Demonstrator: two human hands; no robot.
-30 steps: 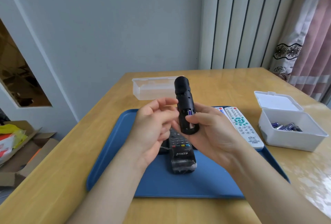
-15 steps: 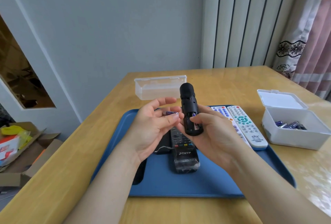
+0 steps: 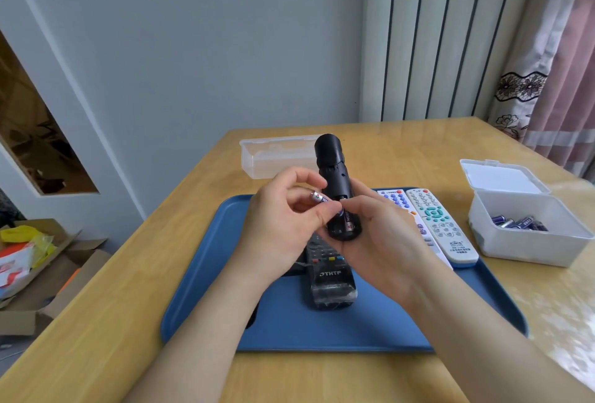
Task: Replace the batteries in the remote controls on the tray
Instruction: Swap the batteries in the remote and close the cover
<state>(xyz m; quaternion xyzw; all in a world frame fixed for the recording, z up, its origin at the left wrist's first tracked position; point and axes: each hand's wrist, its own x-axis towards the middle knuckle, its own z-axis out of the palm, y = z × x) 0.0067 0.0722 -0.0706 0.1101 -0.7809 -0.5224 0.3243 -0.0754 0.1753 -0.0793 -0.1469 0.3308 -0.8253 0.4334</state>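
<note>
Above the blue tray (image 3: 206, 315) my right hand (image 3: 376, 241) holds a black remote (image 3: 333, 177) upright, its open battery bay facing me with one purple battery (image 3: 348, 219) still seated in it. My left hand (image 3: 283, 219) pinches a second battery (image 3: 318, 198) just left of the bay, clear of the remote. On the tray lie a black THTF remote (image 3: 328, 280) under my hands and two white remotes (image 3: 441, 228) at the right.
A clear open box (image 3: 528, 235) holding several batteries stands on the wooden table right of the tray. An empty clear box (image 3: 273, 157) sits behind the tray. Cardboard boxes (image 3: 35, 273) lie on the floor at the left.
My left hand has pulled one battery out of the black remote's bay and now holds it to the left. The right hand keeps the remote in place.
</note>
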